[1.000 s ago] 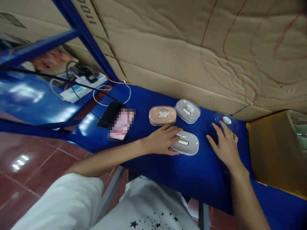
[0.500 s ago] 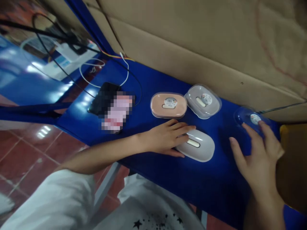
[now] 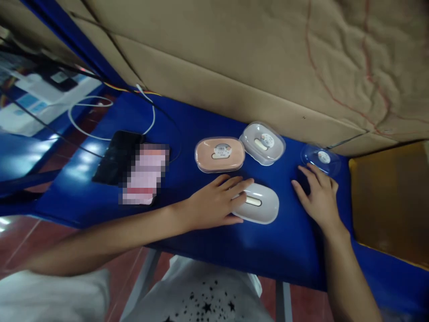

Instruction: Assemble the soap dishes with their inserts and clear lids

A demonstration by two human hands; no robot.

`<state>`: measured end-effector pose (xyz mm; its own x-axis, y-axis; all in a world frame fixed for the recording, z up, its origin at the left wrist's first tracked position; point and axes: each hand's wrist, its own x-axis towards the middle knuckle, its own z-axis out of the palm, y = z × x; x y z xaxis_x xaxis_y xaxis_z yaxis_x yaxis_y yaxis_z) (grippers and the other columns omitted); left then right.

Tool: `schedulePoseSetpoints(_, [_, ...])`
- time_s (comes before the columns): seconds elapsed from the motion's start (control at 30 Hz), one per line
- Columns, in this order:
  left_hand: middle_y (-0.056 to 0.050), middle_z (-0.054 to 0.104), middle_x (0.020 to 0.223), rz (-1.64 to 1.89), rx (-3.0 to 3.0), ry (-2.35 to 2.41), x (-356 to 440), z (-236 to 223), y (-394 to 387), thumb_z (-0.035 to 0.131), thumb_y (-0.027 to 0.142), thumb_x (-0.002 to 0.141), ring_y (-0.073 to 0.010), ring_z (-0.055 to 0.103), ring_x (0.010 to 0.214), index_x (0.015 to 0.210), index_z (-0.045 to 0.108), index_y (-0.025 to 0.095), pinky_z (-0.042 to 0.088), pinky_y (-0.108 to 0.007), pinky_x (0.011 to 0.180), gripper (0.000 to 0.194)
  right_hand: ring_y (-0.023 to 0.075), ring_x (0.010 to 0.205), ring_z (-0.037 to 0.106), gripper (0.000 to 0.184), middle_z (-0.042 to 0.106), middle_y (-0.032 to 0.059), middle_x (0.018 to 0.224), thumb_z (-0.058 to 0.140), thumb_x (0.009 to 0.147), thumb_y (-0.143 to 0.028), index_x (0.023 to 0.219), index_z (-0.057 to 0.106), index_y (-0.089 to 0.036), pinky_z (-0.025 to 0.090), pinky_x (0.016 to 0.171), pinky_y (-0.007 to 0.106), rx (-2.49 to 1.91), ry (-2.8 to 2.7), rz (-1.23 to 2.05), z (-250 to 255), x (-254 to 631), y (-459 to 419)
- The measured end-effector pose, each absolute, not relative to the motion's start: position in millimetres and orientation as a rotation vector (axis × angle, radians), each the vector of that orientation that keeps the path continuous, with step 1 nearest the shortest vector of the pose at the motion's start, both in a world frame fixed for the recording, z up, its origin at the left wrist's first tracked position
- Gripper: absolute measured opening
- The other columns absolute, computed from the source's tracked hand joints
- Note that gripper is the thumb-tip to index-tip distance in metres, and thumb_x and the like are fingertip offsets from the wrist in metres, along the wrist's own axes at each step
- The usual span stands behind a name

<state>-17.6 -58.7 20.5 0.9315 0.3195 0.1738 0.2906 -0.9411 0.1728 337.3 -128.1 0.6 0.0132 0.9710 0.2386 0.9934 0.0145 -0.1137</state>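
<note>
On the blue table [image 3: 284,250], the uncovered grey dish [image 3: 266,206] is clamped at one end between the left hand's [image 3: 212,203] fingers, while the right hand [image 3: 320,201], fingers spread apart, is held at the clear lid's [image 3: 323,157] near edge.

- The right hand [image 3: 320,197] has drawn back: its fingers are at the near left edge of the clear lid [image 3: 312,156], apart from the sticker [image 3: 324,156] that one fingertip overlapped a moment ago.
- The view has swung: the power strip [image 3: 20,118] now runs out of frame.
- More of the brown box [image 3: 392,201] shows than a moment ago.
</note>
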Motion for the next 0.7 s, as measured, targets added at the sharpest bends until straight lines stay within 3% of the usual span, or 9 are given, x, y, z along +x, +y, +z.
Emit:
schedulePoseSetpoints(0.23, [-0.020,0.053,0.167,0.425,2.845,0.415,-30,16,-52,0.078,0.050,0.100,-0.0390,0.054,0.151,0.136,0.067,0.014,0.036,-0.060,0.131,0.052,0.0427,0.150,0.049,0.064,0.046,0.0218,0.170,0.050,0.108,-0.058,0.162,0.049,-0.023,0.039,0.117,0.064,-2.160,-1.918,-0.294,7,345,-128])
schedulePoseSetpoints(0.33, [-0.022,0.055,0.164,0.458,2.787,0.409,-32,19,-48,0.079,0.048,0.098,-0.0407,0.055,0.150,0.134,0.068,0.014,0.038,-0.059,0.130,0.051,0.0430,0.153,0.044,0.068,0.046,0.0221,0.170,0.047,0.108,-0.059,0.165,0.044,-0.022,0.036,0.119,0.067,-2.236,-1.878,-0.276,3,351,-125])
schedulePoseSetpoints(0.47, [-0.021,0.057,0.161,0.466,2.733,0.404,-33,16,-43,0.076,0.048,0.099,-0.0393,0.057,0.147,0.147,0.062,0.016,0.042,-0.057,0.127,0.059,0.0401,0.143,0.054,0.064,0.059,0.0199,0.154,0.050,0.106,-0.061,0.159,0.051,-0.025,0.037,0.117,0.065,-2.216,-1.850,-0.207,0,360,-125])
schedulePoseSetpoints(0.63, [-0.020,0.055,0.164,0.428,2.662,0.405,-35,8,-40,0.076,0.054,0.100,-0.0402,0.057,0.148,0.159,0.051,0.018,0.045,-0.058,0.125,0.073,0.0458,0.158,0.039,0.086,0.036,0.0219,0.174,0.063,0.097,-0.072,0.167,0.041,-0.029,0.032,0.121,0.073,-2.214,-1.824,-0.033,1,377,-128])
schedulePoseSetpoints(0.7, [-0.020,0.054,0.165,0.417,2.625,0.416,-35,5,-39,0.075,0.056,0.101,-0.0403,0.055,0.149,0.162,0.047,0.019,0.046,-0.058,0.124,0.077,0.0441,0.155,0.044,0.087,0.044,0.0214,0.170,0.066,0.095,-0.074,0.165,0.045,-0.028,0.036,0.121,0.070,-2.177,-1.825,0.044,3,381,-129])
